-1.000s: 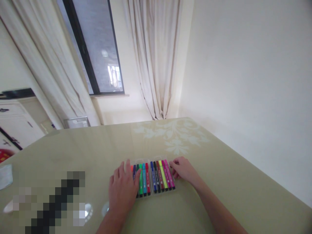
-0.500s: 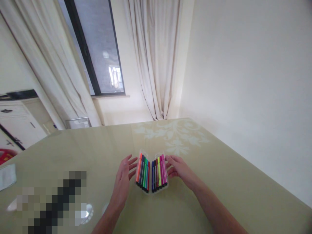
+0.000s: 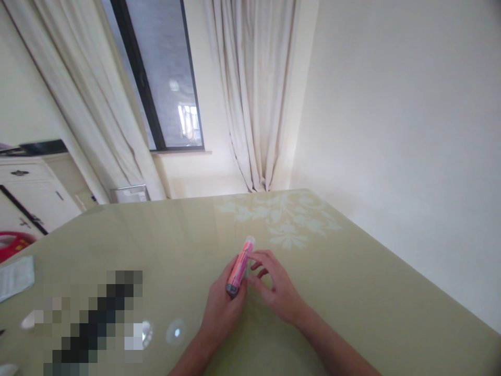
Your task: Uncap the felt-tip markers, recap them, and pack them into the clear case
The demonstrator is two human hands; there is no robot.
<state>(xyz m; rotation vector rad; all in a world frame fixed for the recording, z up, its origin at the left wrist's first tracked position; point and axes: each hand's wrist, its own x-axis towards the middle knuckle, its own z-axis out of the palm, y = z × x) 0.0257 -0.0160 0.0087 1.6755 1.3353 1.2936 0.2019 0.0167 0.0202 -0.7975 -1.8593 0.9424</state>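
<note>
A clear plastic case of marker pens (image 3: 240, 266) stands folded shut on its edge above the middle of the table, tilted up to the right. Pink and orange pens show through its narrow side, with dark ends toward me. My left hand (image 3: 224, 304) is wrapped around the case from the left and below. To the right, my right hand (image 3: 278, 288) has its fingers apart and curved; the index fingertip is at the case's upper right side. Whether that fingertip presses on the case I cannot tell. The other pens are hidden inside.
The glossy table (image 3: 156, 235) has a pale floral pattern (image 3: 289, 230) at its far end. A folded pale cloth or paper (image 3: 16, 277) lies at the left edge. A pixelated dark long shape (image 3: 94, 324) is at the lower left. A wall (image 3: 399, 130) runs along the right side.
The case lay spread open with both rows of pens showing; its halves are now folded together. My left hand has closed around it, and my right hand has moved slightly down and left.
</note>
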